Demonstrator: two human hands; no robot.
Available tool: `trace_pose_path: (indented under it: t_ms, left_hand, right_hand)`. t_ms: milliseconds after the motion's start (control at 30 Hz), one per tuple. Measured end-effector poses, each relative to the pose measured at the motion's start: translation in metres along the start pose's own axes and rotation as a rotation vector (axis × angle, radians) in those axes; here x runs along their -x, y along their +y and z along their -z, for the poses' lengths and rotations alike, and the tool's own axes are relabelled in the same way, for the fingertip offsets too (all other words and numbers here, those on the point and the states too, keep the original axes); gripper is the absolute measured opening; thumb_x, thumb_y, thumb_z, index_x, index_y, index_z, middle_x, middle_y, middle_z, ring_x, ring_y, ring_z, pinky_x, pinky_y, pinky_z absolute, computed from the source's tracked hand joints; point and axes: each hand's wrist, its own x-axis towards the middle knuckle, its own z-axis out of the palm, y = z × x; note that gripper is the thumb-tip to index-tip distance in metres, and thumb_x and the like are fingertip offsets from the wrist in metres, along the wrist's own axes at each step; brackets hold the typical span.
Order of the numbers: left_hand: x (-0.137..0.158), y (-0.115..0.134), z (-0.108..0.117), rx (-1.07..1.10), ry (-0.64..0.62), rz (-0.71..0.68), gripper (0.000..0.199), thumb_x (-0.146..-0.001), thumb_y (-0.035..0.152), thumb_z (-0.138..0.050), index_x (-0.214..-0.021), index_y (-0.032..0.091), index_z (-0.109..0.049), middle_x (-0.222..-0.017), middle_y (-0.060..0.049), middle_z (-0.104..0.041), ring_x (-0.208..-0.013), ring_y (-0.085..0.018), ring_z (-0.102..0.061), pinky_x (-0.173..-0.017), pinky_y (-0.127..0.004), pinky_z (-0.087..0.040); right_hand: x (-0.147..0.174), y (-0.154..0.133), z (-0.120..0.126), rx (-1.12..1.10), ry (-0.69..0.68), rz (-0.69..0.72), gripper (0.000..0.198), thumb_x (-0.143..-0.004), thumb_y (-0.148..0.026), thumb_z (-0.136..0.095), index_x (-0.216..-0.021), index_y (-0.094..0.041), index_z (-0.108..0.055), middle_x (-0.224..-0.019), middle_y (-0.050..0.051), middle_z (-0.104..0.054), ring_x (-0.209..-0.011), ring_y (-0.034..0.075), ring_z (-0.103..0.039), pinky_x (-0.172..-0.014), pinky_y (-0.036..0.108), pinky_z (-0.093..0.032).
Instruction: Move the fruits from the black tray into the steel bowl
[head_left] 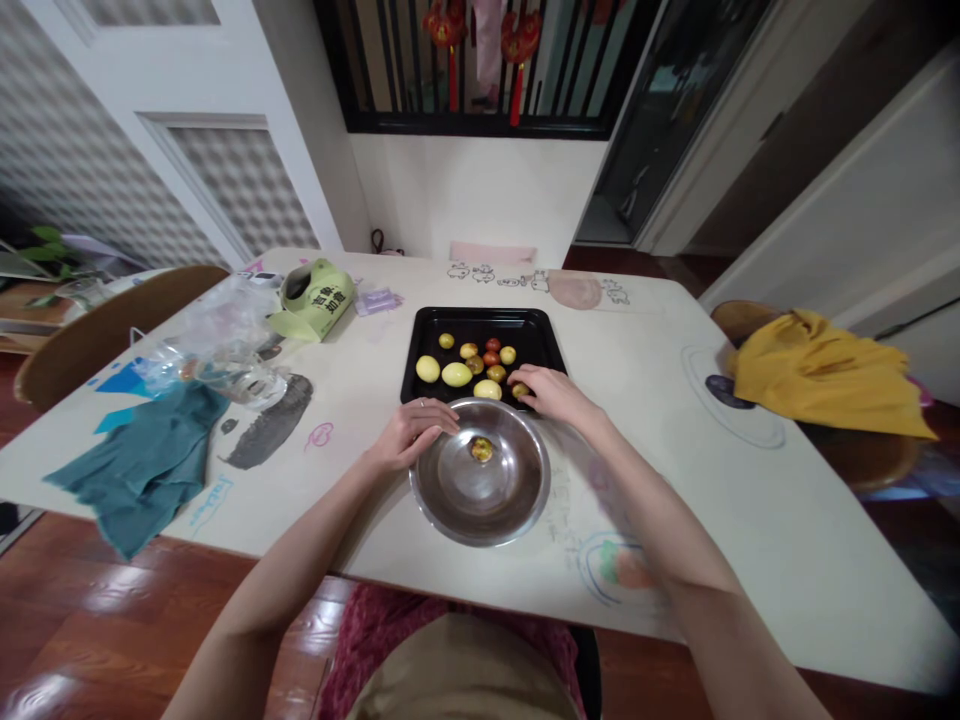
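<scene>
A shiny metal bowl (517, 500) stands near the table's front edge, with one small mottled yellow-brown fruit (481, 450) inside. My left hand (414, 433) has its fingers bent over the bowl's left rim. Just behind the bowl, and partly hidden by it, lies a black baking tray (480, 318). My right hand (553, 393) reaches over the tray's front right corner, its fingertips closed around a small greenish-brown fruit (520, 390). Also in the tray are larger pale-yellow oval fruits (457, 374), several small yellow and brownish fruits (508, 355), and small red ones (491, 358).
On the left of the white table (360, 540) lie a teal cloth (150, 455), a clear glass vessel (259, 385), clear plastic bags (217, 315) and a green box (319, 298). Behind the tray is a purple packet (377, 301). A yellow cloth (825, 370) drapes a chair at right.
</scene>
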Motion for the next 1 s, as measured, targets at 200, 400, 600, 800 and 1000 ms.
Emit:
trace_pose_path:
  t_ms: [200,400,600,800,1000]
  left_hand:
    - [-0.002,0.004,0.0,-0.008,0.008,-0.004,0.04,-0.112,0.03,-0.039,-0.108,0.015,-0.076,-0.101,-0.012,-0.081,-0.104,-0.026,-0.074,-0.093,-0.042,-0.057]
    - [-0.002,0.007,0.0,-0.094,0.083,-0.038,0.043,-0.112,0.026,-0.035,-0.1,0.015,-0.075,-0.093,-0.011,-0.08,-0.097,-0.024,-0.074,-0.089,-0.04,-0.057]
    - [0.003,0.008,-0.002,-0.166,0.183,-0.07,0.05,-0.113,0.027,-0.03,-0.089,0.016,-0.072,-0.082,-0.009,-0.077,-0.088,-0.022,-0.073,-0.084,-0.039,-0.055]
    - [0.004,0.008,-0.004,-0.183,0.232,-0.082,0.048,-0.112,0.025,-0.031,-0.087,0.018,-0.072,-0.078,-0.006,-0.076,-0.085,-0.021,-0.073,-0.081,-0.038,-0.055]
    - [0.002,0.012,-0.004,-0.186,0.216,-0.056,0.05,-0.113,0.026,-0.031,-0.086,0.017,-0.071,-0.077,-0.007,-0.076,-0.086,-0.021,-0.073,-0.081,-0.039,-0.054]
  right_hand:
    - [0.014,-0.025,0.016,-0.105,0.166,0.154,0.029,-0.091,-0.006,-0.067,-0.117,-0.02,-0.07,-0.122,0.01,-0.069,-0.114,0.026,-0.068,-0.09,0.034,-0.054]
    - [0.034,-0.067,0.029,-0.276,0.106,0.386,0.024,-0.095,-0.009,-0.065,-0.115,-0.022,-0.067,-0.119,0.007,-0.068,-0.111,0.023,-0.067,-0.093,0.035,-0.054]
    - [0.038,-0.097,0.013,-0.31,-0.022,0.53,0.026,-0.092,-0.009,-0.071,-0.115,-0.02,-0.069,-0.118,0.008,-0.07,-0.11,0.024,-0.067,-0.098,0.037,-0.052]
    - [0.033,-0.11,-0.013,-0.231,-0.136,0.598,0.027,-0.09,-0.006,-0.071,-0.113,-0.019,-0.07,-0.117,0.009,-0.074,-0.115,0.025,-0.067,-0.104,0.04,-0.046]
    - [0.03,-0.11,-0.025,-0.195,-0.149,0.609,0.02,-0.094,-0.008,-0.069,-0.112,-0.016,-0.073,-0.114,0.01,-0.077,-0.112,0.025,-0.068,-0.104,0.041,-0.044]
